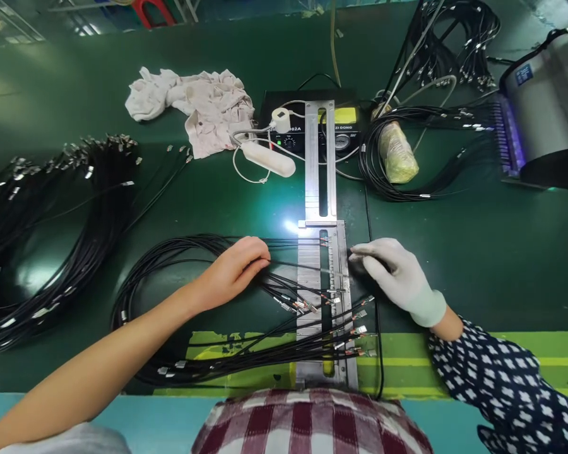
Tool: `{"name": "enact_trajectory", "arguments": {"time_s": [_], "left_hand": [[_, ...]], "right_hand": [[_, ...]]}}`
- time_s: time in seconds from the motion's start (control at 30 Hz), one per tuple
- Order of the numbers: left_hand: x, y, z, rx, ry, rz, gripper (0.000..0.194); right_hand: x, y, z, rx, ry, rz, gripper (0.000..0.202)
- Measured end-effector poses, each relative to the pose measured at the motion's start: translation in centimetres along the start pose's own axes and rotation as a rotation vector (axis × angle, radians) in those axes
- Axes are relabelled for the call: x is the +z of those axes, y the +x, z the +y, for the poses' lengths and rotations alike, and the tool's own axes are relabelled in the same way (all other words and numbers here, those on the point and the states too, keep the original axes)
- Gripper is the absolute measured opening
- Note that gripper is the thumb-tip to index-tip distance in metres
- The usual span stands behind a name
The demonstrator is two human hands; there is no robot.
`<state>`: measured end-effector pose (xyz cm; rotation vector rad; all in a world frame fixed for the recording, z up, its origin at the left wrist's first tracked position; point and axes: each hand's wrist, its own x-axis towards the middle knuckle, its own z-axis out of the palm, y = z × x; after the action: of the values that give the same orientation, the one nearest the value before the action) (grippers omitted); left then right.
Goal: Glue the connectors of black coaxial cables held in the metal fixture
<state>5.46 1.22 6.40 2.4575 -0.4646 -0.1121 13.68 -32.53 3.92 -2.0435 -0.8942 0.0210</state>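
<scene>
Around here, cable ends (307,306) clutter the metal rail (310,257) between left hand (239,268), pinching a black cable (288,264), and right hand (402,277), grip unclear.

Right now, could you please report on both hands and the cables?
Left hand pinching a black cable; gloved right hand beside the metal rail; other cable ends lying across it.

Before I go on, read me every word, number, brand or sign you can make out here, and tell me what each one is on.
"ZI DONG": front of the black box, right side.
"82A": same front, left side; the characters before it are unclear.
Too small or blurred to read: the knob markings, the blue label on the grey machine, and any print on the yellow sticker.
</scene>
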Motion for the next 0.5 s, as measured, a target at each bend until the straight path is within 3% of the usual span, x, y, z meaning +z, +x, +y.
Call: {"name": "enact_trajectory", "arguments": {"time_s": [0.17, 0.33, 0.5], "left_hand": [[1.9, 1.0, 0.5, 0.083, 0.425, 0.064, 0.021], [5.0, 4.2, 2.9, 0.236, 0.169, -0.022, 0.024], [7.0, 6.1, 4.2, 0.317, 0.097, -0.064, 0.025]], "right_hand": [[0.9, 0.6, 0.9, -0.045, -0.060, 0.051, 0.017], [1.1, 0.6, 0.7, -0.061, -0.087, 0.039, 0.015], [1.2, 0.6, 0.5, -0.212, -0.121, -0.121, 0.022]]}}
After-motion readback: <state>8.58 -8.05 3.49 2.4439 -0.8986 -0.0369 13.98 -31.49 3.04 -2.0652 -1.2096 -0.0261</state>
